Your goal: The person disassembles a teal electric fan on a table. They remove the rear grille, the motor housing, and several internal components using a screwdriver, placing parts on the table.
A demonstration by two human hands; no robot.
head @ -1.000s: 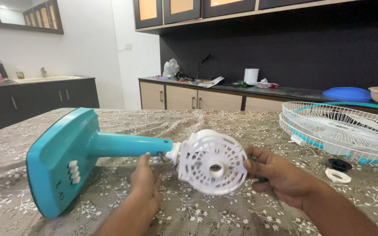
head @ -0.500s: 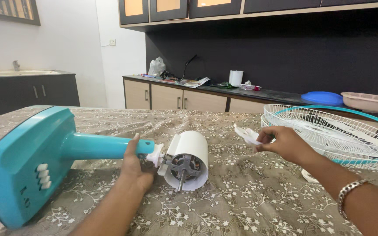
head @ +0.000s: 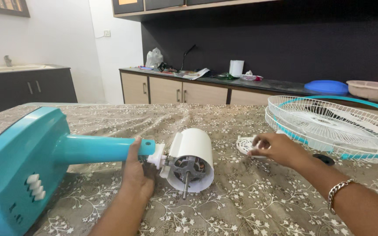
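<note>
**Fan lying stripped on the table, cover off to one side**

At the table's left edge lies the fan base (head: 14,170), a broad slab of smooth turquoise plastic with a row of white push buttons. Its round turquoise stem (head: 95,148) runs toward the middle of the table. The left hand (head: 137,168) wraps around the stem's end, fingers curled shut on it, just beside the white neck joint. Next comes the motor (head: 190,164), a white plastic cylinder open at the front, showing metal windings and a thin bare steel shaft pointing at the near edge. Further right, the right hand (head: 276,148) pinches the white slotted cover (head: 246,145) against the cloth (head: 241,205), a soft, rumpled brown fabric with a white flower print. Toward the right edge rest the wire guards (head: 333,126), white mesh with a turquoise rim.

As a judgement: the round motor could roll if the left hand loosens, and the exposed shaft or windings could snag the loose cloth. The thin cover looks brittle under pressure.
</note>
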